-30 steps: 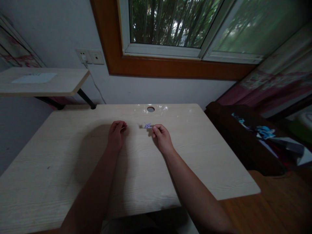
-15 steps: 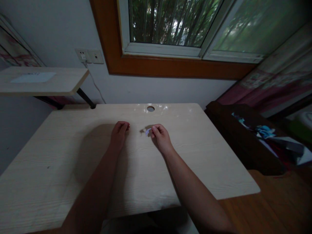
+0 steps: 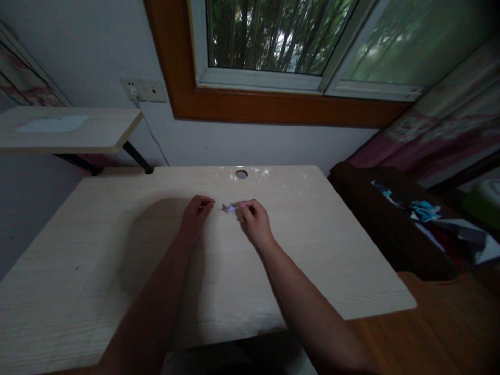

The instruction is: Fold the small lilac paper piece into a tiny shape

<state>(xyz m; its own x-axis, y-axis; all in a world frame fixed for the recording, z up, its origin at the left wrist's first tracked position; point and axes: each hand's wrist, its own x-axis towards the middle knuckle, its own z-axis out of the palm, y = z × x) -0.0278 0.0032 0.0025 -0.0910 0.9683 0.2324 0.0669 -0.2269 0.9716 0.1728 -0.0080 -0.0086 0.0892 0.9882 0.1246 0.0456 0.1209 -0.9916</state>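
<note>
My right hand (image 3: 255, 219) pinches a small pale-purple piece (image 3: 230, 208) by its right end, between thumb and forefinger. The piece looks thin and angular, like folded paper, and its pointed part sticks out to the left, casting a small shadow on the tabletop; its exact kind is too small to tell. To the left of it, my left hand (image 3: 194, 216) is closed in a pinch, its fingertips pointing at the piece but apart from it. A tiny pale spot shows by those fingers, and I cannot make out what it is. Both hands are over the pale wooden desk (image 3: 238, 281).
A round cable hole (image 3: 241, 174) lies near the desk's back edge. On the left stands a raised shelf (image 3: 117, 133) with a paper sheet (image 3: 52, 124) on it. Beyond the right edge is a dark cabinet (image 3: 363, 208) bearing blue crumpled items (image 3: 425, 211).
The purple piece has turned and shifted slightly left in my right hand's pinch. My left hand has moved a little to the right, nearer to it.
</note>
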